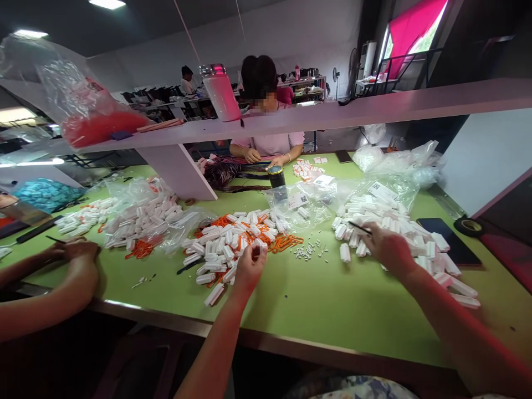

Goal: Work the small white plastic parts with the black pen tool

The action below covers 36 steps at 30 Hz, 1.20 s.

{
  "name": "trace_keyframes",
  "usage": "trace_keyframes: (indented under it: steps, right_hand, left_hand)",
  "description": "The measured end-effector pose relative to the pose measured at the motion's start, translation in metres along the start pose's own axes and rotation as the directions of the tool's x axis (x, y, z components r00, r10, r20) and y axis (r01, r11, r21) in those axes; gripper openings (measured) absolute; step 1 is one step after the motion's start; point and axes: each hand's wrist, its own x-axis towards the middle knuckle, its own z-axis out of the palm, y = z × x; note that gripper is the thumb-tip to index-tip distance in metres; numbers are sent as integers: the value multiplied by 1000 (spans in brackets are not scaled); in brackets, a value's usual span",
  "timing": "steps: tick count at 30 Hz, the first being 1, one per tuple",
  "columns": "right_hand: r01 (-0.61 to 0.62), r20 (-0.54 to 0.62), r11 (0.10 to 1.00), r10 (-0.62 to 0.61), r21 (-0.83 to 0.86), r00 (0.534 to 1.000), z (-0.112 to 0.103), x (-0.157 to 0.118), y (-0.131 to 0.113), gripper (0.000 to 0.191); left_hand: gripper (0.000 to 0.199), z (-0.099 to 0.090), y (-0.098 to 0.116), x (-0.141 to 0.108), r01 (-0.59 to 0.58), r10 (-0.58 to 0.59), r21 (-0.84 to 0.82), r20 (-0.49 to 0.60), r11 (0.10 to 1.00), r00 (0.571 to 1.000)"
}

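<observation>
My left hand (250, 269) is closed in a pinch on a small white plastic piece (261, 246), at the right edge of a pile of white plastic pieces (216, 249) mixed with orange strips (286, 242). Over the right-hand pile of white pieces (428, 244) is my right hand (388, 249), its fingers closed round a thin black tool (359, 228) whose tip points left; its exact kind cannot be made out. Tiny white bits (305, 252) lie scattered on the green table (316, 299) between my hands.
A shelf (353, 115) with a tumbler (221, 93) crosses above the table. A co-worker's hands (78, 252) are at left; another person (266, 145) sits opposite. Plastic bags (299, 208), a black can (276, 180), a dark phone-like slab (449, 241) and a tape roll (469, 226) lie around.
</observation>
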Motion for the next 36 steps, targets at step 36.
trace_keyframes:
  steps: [36]
  right_hand:
    - [-403, 405, 62, -234, 913, 884, 42, -55, -99, 67]
  left_hand:
    - [23, 56, 47, -84, -183, 165, 27, 318, 983, 933]
